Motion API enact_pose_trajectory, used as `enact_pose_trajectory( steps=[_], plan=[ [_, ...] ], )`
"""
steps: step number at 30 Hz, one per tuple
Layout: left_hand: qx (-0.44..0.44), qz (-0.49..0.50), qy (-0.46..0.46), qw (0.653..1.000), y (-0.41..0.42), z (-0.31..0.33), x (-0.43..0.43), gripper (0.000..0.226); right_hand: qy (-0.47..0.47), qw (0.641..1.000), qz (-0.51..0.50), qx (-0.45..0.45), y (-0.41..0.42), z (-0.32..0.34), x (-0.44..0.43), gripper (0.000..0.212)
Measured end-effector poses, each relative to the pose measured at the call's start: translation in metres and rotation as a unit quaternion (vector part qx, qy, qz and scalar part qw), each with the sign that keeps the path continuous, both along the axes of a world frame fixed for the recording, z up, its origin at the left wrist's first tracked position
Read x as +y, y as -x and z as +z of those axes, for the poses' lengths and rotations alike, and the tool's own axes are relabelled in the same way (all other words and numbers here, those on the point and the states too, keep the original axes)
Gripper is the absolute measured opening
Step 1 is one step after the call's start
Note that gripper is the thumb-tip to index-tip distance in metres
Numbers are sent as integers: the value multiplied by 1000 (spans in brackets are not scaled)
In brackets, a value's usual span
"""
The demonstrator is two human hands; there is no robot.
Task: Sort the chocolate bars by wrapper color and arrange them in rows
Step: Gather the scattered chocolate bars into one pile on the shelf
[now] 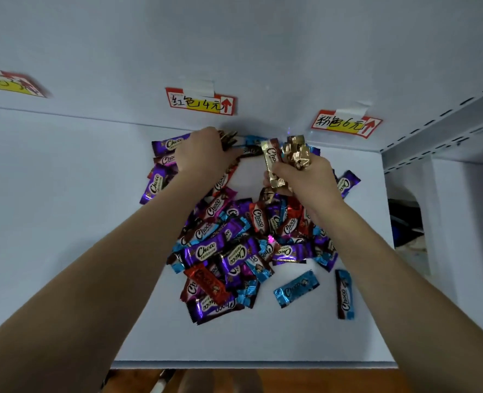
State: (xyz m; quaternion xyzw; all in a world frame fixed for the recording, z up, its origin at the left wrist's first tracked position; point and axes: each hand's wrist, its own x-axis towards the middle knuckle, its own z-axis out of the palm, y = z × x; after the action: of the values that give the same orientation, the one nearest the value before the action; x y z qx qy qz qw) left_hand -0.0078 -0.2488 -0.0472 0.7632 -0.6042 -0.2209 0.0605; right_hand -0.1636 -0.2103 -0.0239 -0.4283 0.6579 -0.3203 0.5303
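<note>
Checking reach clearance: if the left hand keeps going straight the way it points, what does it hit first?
Probably the back wall of the shelf: the left hand, shut on gold bars, already points at it near the corner. Depth is unclear.

Bare shelf (64,194) open across left of frame and along bottom edge, centre blocked by bar pile (234,251), two stray blue bars (296,287) lower right, metal upright (444,129) closing upper right.

Glossy, crinkled foil-like wrappers on the chocolate bars (236,251) at centre frame; shiny metallic gold wrappers (295,154) clutched right of centre. Matt, smooth white shelf board (64,194) beneath. Paper price labels (202,102) under translucent tape. Matt grey perforated metal upright (447,129), upper right.
</note>
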Motion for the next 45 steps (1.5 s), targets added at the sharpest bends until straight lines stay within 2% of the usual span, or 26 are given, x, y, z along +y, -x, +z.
enact_pose_trajectory(
  steps=[2,6,11,16,20,25,28,35,45],
  plan=[
    [-38,-9,-12,999,6,0,-3,54,-12,999,-28,-38,4,0,6,7],
    [-25,-6,-24,999,8,0,-5,52,6,997,-60,-44,10,0,14,10],
    [18,-2,-28,999,8,2,-4,37,44,996,-43,60,17,5,22,21],
    [93,7,-31,995,1,8,4,23,99,978,27,179,21,9,30,5],
    [181,-12,10,983,-11,32,29,11,142,954,84,251,20,19,37,28],
    [261,33,66,962,-43,66,84,13,180,935,137,273,7,38,39,32],
    [252,82,85,961,-67,79,120,13,199,918,188,288,-9,52,39,36],
    [164,218,104,956,-131,95,204,24,242,866,328,288,-81,79,48,34],
    [72,342,132,928,-240,131,318,28,289,791,495,214,-266,110,88,30]
  ],
)
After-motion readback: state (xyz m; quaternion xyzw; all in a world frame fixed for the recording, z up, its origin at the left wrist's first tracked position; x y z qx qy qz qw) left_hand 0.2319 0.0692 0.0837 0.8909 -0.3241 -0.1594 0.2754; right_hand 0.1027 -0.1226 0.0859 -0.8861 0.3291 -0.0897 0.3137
